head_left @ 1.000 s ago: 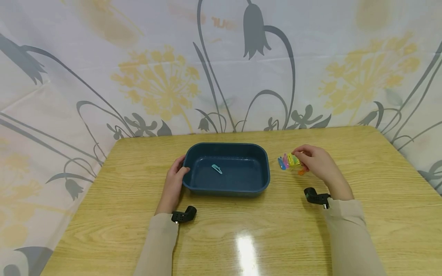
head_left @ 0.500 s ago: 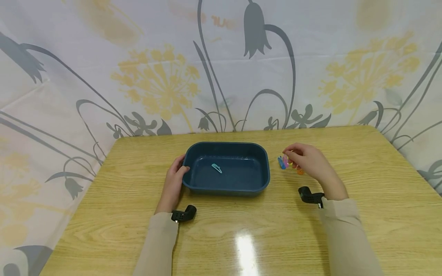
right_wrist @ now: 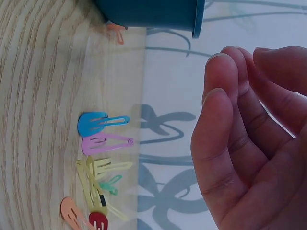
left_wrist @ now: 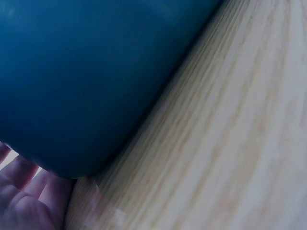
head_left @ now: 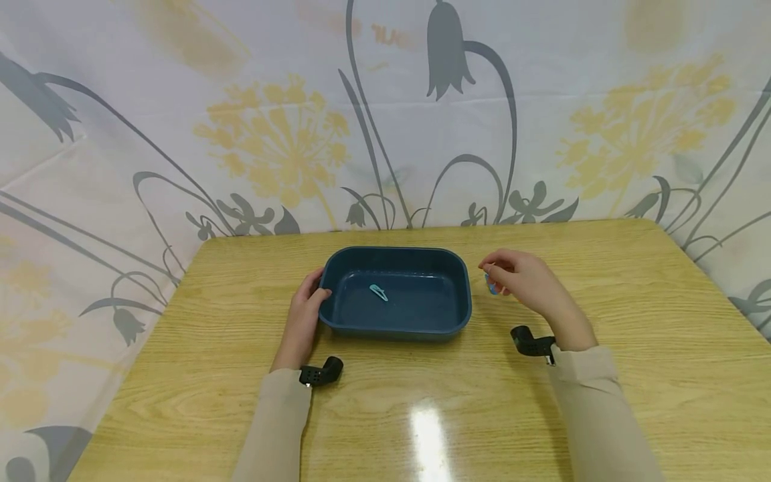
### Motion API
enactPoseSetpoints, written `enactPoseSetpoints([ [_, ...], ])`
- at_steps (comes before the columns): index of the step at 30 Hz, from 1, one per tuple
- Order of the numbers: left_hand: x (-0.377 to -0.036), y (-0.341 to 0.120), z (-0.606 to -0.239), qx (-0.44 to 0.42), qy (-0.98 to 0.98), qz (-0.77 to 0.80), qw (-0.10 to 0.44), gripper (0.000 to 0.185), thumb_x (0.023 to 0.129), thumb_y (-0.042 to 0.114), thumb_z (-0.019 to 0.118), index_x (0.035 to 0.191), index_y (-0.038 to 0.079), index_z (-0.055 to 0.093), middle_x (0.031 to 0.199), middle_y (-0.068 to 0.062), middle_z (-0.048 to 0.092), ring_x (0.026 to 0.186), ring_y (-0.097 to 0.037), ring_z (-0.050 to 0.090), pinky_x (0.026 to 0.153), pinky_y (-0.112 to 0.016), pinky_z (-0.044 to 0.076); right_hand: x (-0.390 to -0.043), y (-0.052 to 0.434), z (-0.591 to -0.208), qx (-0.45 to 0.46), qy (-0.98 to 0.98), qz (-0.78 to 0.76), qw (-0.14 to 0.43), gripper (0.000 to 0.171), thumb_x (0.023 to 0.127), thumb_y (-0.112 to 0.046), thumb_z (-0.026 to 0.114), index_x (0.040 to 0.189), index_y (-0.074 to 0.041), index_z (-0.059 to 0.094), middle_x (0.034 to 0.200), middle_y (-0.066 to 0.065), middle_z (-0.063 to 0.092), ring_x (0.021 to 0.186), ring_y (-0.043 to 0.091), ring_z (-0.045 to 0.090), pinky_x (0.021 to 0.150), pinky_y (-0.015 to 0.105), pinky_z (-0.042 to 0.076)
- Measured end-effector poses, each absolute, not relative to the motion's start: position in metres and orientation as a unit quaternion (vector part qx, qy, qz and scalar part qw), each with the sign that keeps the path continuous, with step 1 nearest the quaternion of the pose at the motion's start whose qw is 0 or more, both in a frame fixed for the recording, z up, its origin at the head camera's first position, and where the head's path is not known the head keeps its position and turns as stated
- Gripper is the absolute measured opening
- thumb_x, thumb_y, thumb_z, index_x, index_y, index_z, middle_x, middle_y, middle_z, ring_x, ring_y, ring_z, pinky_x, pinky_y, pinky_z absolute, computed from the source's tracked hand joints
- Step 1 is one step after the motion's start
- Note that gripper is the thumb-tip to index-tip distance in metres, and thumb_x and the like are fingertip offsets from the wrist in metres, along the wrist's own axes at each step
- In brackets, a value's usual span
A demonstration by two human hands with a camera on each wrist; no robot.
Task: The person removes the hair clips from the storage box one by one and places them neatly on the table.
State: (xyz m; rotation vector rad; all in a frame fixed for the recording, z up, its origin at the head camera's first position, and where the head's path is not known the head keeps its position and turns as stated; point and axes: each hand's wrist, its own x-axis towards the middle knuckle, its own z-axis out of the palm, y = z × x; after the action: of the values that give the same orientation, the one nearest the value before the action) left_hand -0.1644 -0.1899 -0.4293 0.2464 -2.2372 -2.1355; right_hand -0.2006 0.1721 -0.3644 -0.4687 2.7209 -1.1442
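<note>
right hand [head_left: 525, 281] has slid left over the wooden table [head_left: 421, 402], fingers loosely curled, floral curtain [head_left: 241, 120] behind

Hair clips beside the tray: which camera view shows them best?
The right wrist view: the hair clips lie spread on the table, blue, pink, yellow, green, orange and red each distinct. In the head view the right hand covers nearly all of them, leaving a blue sliver. The left wrist view shows none, only the tray.

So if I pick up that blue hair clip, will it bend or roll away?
Probably neither. The blue hair clip looks flat and thin, so it should lie still, not roll. It seems light. Lying flush on the smooth table, it may slide and be fiddly to pinch.
</note>
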Motion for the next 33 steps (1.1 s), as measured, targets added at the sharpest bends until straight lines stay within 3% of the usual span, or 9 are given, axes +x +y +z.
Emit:
enactPoseSetpoints([
  [9, -0.164, -0.190, -0.428, 0.077, -0.728, -0.681, 0.023, 0.045, 0.090, 0.011, 0.046, 0.135, 0.015, 0.043, 0.139, -0.002, 0.042, 0.126, -0.016, 0.037, 0.106, -0.036, 0.027, -0.198, 0.164, -0.359, -0.170, 0.901, -0.393, 0.075, 0.034, 0.094, -0.040, 0.044, 0.110, -0.015, 0.059, 0.085, 0.006, 0.060, 0.076, 0.023, 0.057, 0.069, 0.037, 0.046],
  [18, -0.165, -0.190, -0.430, 0.077, -0.726, -0.683, 0.022, 0.044, 0.090, 0.012, 0.047, 0.134, 0.016, 0.044, 0.138, -0.002, 0.043, 0.126, -0.017, 0.037, 0.106, -0.037, 0.026, -0.193, 0.154, -0.352, -0.193, 0.891, -0.404, 0.080, 0.036, 0.094, -0.039, 0.046, 0.112, -0.011, 0.060, 0.086, 0.007, 0.059, 0.078, 0.028, 0.057, 0.065, 0.037, 0.046],
  [33, -0.166, -0.190, -0.431, 0.081, -0.724, -0.685, 0.025, 0.043, 0.090, 0.013, 0.047, 0.133, 0.017, 0.045, 0.137, 0.000, 0.044, 0.125, -0.016, 0.038, 0.106, -0.036, 0.027, -0.194, 0.135, -0.331, -0.242, 0.889, -0.380, 0.086, 0.031, 0.093, -0.043, 0.046, 0.109, -0.020, 0.060, 0.091, 0.009, 0.060, 0.075, 0.021, 0.057, 0.060, 0.035, 0.044],
])
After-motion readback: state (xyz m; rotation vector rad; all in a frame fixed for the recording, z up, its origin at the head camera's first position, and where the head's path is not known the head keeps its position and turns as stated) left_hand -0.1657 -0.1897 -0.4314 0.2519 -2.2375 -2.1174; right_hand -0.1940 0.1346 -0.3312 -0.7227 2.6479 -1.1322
